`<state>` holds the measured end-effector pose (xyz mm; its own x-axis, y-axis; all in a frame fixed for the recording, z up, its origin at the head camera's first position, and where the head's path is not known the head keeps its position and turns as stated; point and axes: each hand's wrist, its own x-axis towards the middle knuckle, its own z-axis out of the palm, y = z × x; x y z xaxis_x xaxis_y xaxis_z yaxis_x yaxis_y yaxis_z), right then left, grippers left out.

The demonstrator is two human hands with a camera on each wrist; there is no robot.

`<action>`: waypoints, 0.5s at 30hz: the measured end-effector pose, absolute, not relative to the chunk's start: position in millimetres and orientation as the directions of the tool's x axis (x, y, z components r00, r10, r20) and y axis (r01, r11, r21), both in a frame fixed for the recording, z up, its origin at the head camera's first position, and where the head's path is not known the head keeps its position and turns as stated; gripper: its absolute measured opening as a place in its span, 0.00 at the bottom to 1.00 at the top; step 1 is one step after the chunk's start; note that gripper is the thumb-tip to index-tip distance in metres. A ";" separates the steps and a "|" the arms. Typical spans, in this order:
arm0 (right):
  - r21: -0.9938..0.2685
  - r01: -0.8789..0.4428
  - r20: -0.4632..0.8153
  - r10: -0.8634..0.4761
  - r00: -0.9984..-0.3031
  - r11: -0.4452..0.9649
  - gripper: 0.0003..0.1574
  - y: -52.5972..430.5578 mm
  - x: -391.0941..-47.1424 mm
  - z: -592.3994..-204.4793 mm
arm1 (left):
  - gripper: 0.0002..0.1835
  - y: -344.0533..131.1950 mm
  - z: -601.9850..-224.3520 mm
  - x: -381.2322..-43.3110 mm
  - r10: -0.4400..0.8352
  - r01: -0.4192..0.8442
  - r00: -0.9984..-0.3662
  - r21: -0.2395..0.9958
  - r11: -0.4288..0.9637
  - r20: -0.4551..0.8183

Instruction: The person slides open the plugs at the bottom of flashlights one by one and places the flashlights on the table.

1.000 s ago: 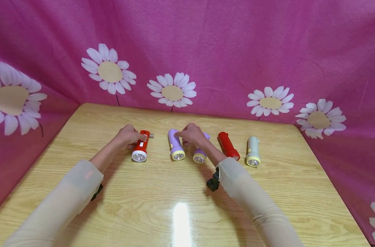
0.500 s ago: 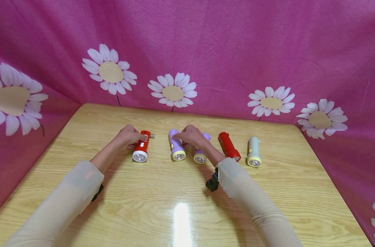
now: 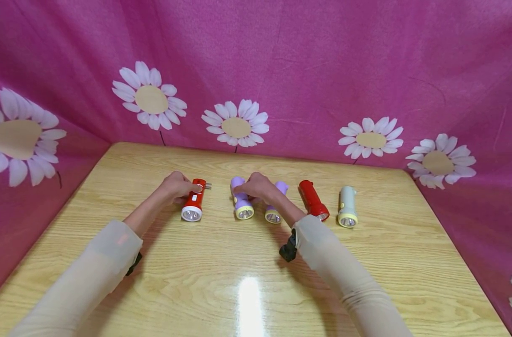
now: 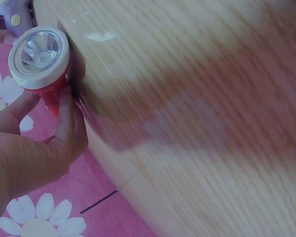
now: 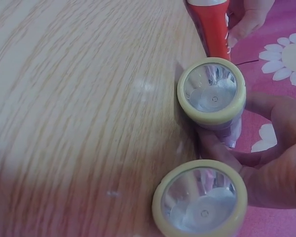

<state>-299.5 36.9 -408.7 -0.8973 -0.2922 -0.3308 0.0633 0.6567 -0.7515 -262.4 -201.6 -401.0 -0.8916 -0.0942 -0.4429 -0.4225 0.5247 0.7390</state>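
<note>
Table (image 3: 196,274): we read it as a clock, with the cloth (image 3: 298,70) at twelve.
Red-white torch (image 3: 194,202): lies near ten, lens towards six, its metal prong (image 3: 208,186) pointing to three, away from the gripping hand.
Left hand (image 3: 174,186): grasping that torch round the barrel behind its head, perhaps because a round body could roll.
First purple torch (image 3: 241,201): just past eleven, lens towards six.
Right hand (image 3: 262,188): grasping it with thumb and fingers from its three o'clock side; we think holding the barrel leaves the lens uncovered.
Second purple torch (image 3: 274,216): near one, partly behind the right wrist, ungripped.
Plain red torch (image 3: 309,195): at two, untouched, lens towards five.
Grey torch (image 3: 347,203): nearing three, untouched; the shared facing suggests to us a deliberate row.
</note>
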 end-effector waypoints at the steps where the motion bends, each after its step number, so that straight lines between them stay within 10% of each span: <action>1: -0.754 0.068 -0.335 -0.293 -0.895 0.654 0.19 36.8 -299.4 -408.9 | 0.19 -201.4 -400.9 -262.3 -0.093 -0.423 -0.891 0.740 0.522 -0.443; 15: -0.760 0.092 -0.342 -0.276 -0.898 0.643 0.17 35.2 -298.9 -411.4 | 0.12 -201.4 -400.4 -261.6 -0.092 -0.420 -0.895 0.755 0.504 -0.437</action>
<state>-298.9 35.2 -411.4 -0.8981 -0.2760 -0.3424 0.0922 0.6431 -0.7602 -261.6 -201.4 -400.4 -0.8949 -0.0920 -0.4367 -0.4202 0.5038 0.7548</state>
